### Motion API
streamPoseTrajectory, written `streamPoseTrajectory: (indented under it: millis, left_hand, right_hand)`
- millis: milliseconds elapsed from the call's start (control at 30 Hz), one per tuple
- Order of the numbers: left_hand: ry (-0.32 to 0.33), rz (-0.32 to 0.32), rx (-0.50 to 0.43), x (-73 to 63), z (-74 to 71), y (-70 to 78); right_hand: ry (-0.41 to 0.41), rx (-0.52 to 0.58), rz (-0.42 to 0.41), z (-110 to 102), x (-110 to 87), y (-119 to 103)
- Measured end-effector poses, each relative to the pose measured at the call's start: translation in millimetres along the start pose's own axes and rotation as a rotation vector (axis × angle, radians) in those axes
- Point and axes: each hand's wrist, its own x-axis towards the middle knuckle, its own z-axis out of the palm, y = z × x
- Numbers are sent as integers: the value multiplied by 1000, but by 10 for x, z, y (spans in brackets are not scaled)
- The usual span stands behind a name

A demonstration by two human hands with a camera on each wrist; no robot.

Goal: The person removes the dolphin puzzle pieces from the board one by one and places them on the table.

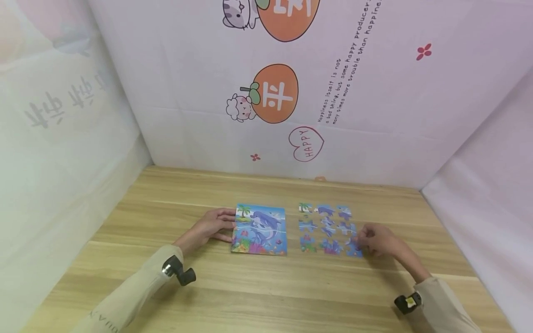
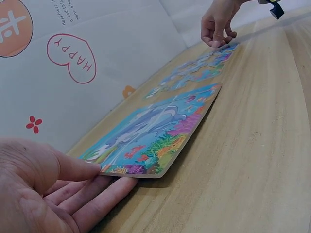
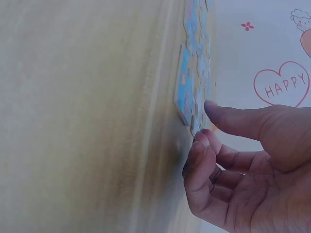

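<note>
In the head view, my left hand (image 1: 213, 225) is at the left edge of a square dolphin picture puzzle board (image 1: 260, 230). The left wrist view has the thumb on top of that edge and the fingers beneath, pinching the board slightly tilted up. To the right, several loose jigsaw puzzle pieces (image 1: 308, 226) with parts of a similar dolphin scene lie in spaced rows. My right hand (image 1: 376, 239) is at their right side. Its thumb and curled index finger pinch the edge of a puzzle piece (image 3: 197, 124) in the right column, which the fingertips partly hide.
The wooden table (image 1: 266, 291) runs back to a white printed cloth (image 1: 200, 92) with cartoon fruit and writing. More white cloth hangs at the left and right sides. A small black camera (image 1: 179, 270) is strapped on each wrist.
</note>
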Motion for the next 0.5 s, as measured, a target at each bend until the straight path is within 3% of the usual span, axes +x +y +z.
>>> streamPoseTrajectory:
  millis: [367,500]
  left_hand:
    - [46,94,36,64,89,93]
    - [67,88,67,46,113,156]
  right_hand:
    - [53,-39,-121,-210,-3,-138]
    - [86,-81,-133,-251,41,-186]
